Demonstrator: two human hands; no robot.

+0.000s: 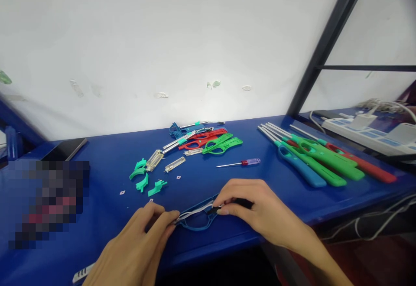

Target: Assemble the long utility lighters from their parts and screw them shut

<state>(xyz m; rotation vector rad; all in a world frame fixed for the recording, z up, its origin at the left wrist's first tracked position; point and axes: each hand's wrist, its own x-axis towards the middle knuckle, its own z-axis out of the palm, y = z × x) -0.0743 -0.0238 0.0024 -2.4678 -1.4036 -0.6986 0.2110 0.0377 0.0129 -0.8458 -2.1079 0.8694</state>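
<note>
A blue lighter casing half [199,228] lies near the table's front edge, its open inner side up, with white wires [196,210] running along it. My left hand [139,238] is closed on the casing's left end, where the fingertips pinch it together with the wires. Fingers of my right hand [256,201] pinch a small black part [212,210] at the right of the finger loop. The casing's right end is hidden behind that hand. Beyond my hands lie a screwdriver [249,162], teal triggers [157,187] and clear fuel tanks [175,164].
Whole long-nosed lighters [328,156] lie at the right. Red casing halves [204,138], green casing halves [222,144] and metal tubes [182,142] are heaped near the wall. A dark phone [66,149] is at the back left. A power strip [373,134] sits at the far right.
</note>
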